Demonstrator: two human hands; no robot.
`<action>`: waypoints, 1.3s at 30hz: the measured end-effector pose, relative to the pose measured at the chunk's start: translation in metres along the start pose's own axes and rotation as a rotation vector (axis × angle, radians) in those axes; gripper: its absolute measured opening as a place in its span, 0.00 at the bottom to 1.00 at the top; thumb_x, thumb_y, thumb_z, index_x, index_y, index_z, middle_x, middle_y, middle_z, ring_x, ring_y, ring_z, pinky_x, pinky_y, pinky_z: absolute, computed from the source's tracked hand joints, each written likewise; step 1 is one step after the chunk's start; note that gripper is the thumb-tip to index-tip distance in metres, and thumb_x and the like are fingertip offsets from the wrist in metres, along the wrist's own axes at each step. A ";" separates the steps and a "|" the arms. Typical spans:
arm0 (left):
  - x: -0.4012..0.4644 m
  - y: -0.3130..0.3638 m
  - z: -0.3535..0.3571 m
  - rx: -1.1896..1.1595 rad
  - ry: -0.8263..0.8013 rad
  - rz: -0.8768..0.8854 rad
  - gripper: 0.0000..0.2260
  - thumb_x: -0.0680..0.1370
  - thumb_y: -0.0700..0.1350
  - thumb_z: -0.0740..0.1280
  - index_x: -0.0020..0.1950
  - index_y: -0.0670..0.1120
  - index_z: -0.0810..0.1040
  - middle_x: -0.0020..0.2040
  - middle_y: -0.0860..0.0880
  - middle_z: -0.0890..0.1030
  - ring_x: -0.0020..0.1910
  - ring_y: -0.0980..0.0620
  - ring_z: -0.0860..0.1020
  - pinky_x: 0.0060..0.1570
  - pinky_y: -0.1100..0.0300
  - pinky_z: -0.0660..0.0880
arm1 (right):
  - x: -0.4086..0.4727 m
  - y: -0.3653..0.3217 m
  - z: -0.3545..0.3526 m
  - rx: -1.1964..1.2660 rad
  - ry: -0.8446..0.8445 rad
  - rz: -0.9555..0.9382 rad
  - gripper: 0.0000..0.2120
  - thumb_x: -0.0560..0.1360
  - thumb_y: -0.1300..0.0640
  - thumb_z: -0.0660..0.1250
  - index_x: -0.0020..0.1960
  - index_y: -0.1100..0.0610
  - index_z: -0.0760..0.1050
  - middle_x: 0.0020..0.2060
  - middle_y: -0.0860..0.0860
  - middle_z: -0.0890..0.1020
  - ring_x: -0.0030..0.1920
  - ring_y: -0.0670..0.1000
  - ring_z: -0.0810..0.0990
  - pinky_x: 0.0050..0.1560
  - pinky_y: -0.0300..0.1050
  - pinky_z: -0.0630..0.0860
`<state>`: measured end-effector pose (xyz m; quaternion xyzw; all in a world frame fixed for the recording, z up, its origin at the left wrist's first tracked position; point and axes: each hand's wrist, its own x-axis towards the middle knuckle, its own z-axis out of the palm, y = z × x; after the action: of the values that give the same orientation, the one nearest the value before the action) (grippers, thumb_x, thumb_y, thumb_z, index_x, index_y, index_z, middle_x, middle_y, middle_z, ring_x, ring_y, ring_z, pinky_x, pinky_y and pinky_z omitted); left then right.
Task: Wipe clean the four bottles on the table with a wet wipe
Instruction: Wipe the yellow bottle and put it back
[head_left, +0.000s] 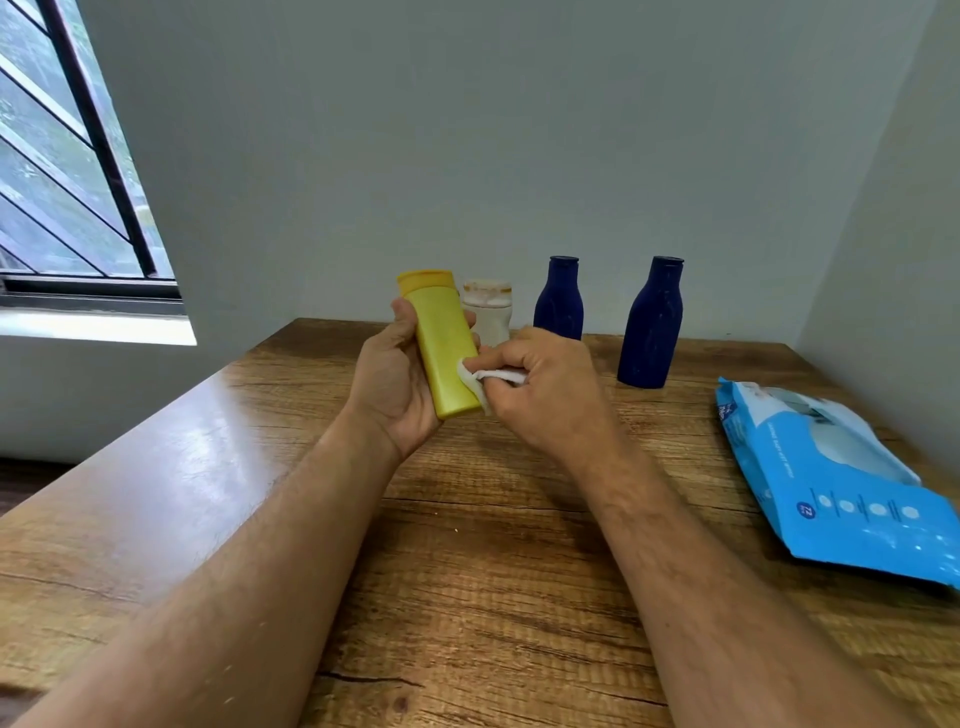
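Note:
My left hand (396, 382) grips a yellow bottle (440, 343) above the wooden table (467, 545), its cap pointing up and away. My right hand (540, 387) pinches a white wet wipe (485, 379) and presses it against the bottle's lower right side. Behind the yellow bottle stands a small white bottle (488, 314), partly hidden. Two dark blue bottles stand upright near the wall, one (559, 301) just behind my right hand and one (652, 325) further right.
A blue pack of wet wipes (836, 483) lies on the table's right side. The grey wall closes the back and right. A barred window (67, 171) is at the left, past the table's left edge.

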<state>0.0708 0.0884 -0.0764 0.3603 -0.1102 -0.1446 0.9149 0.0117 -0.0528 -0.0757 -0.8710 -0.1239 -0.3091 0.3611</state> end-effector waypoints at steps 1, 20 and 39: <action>0.001 0.001 -0.001 -0.014 0.010 0.007 0.26 0.84 0.60 0.54 0.66 0.39 0.75 0.52 0.41 0.81 0.48 0.44 0.81 0.51 0.47 0.82 | -0.002 -0.001 0.000 0.000 -0.019 -0.027 0.10 0.74 0.59 0.70 0.51 0.49 0.86 0.41 0.46 0.80 0.43 0.41 0.78 0.39 0.31 0.73; -0.008 -0.010 0.006 0.089 -0.156 -0.163 0.26 0.83 0.57 0.56 0.71 0.39 0.74 0.63 0.38 0.79 0.62 0.41 0.79 0.66 0.43 0.73 | -0.002 -0.012 -0.002 -0.093 0.152 -0.119 0.10 0.76 0.59 0.70 0.56 0.55 0.84 0.41 0.45 0.75 0.36 0.40 0.72 0.37 0.28 0.71; -0.012 -0.017 0.011 0.200 -0.152 -0.163 0.19 0.85 0.50 0.55 0.64 0.40 0.78 0.58 0.39 0.83 0.57 0.43 0.82 0.63 0.45 0.76 | 0.000 -0.010 -0.002 -0.062 0.284 -0.026 0.09 0.77 0.57 0.69 0.56 0.52 0.84 0.41 0.44 0.74 0.37 0.39 0.72 0.39 0.25 0.70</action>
<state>0.0529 0.0735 -0.0815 0.4456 -0.1633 -0.2338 0.8486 0.0065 -0.0468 -0.0687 -0.8277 -0.0733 -0.4375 0.3437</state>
